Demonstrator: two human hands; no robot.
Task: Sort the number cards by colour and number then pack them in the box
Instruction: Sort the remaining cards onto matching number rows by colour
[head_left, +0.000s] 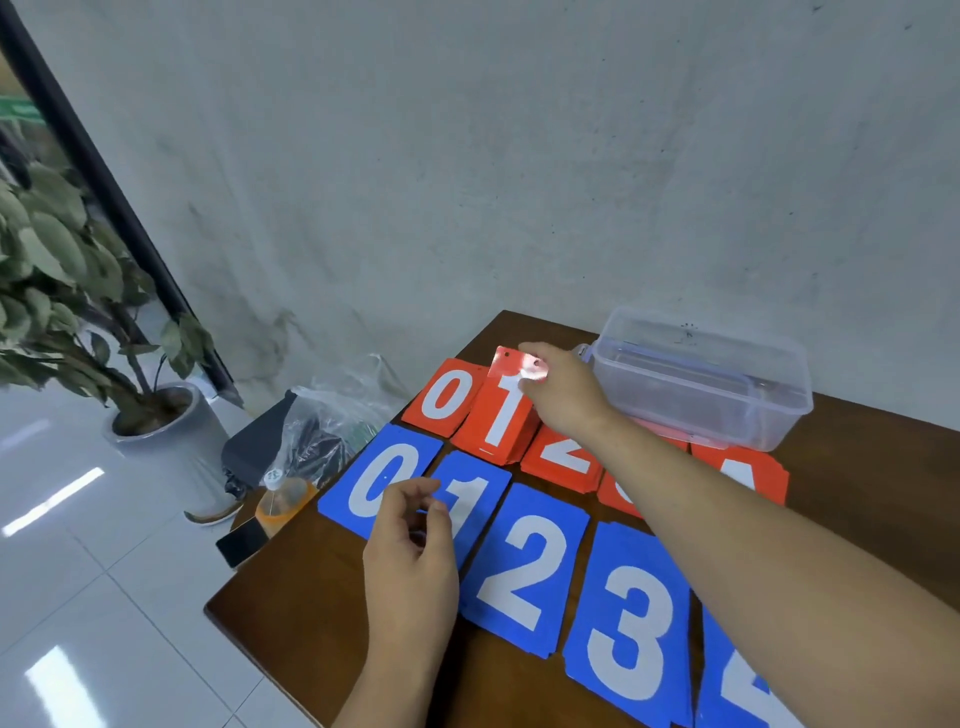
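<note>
One red card (511, 364) is pinched in the fingers (531, 349) of our right hand (563, 395), tilted up just above the red 1 pile (501, 415). That pile lies between the red 0 (444, 395) and the red 2 (563, 460). Our right forearm crosses the red row and hides most of the cards further right.

Nearer to us runs the blue row: blue 0 (371, 486), blue 1 (480, 493), blue 2 (524, 566) and blue 3 (628, 623), laid side by side on the brown bench (322, 597). Our left hand (410, 561) hangs over the near edges of blue 0 and blue 1 and covers part of both. Its fingers are loosely curled, thumb close to forefinger, with nothing held that we can see.

Behind the red row, just beside our right hand, stands the clear box (701, 379), open at the top. We cannot tell what lies in it through its walls.

Off the bench's left edge, on the tiled floor, we see an orange bottle (283, 499), a crumpled clear bag (337, 410) and a leafy plant (52, 260) in a grey pot (161, 421).
</note>
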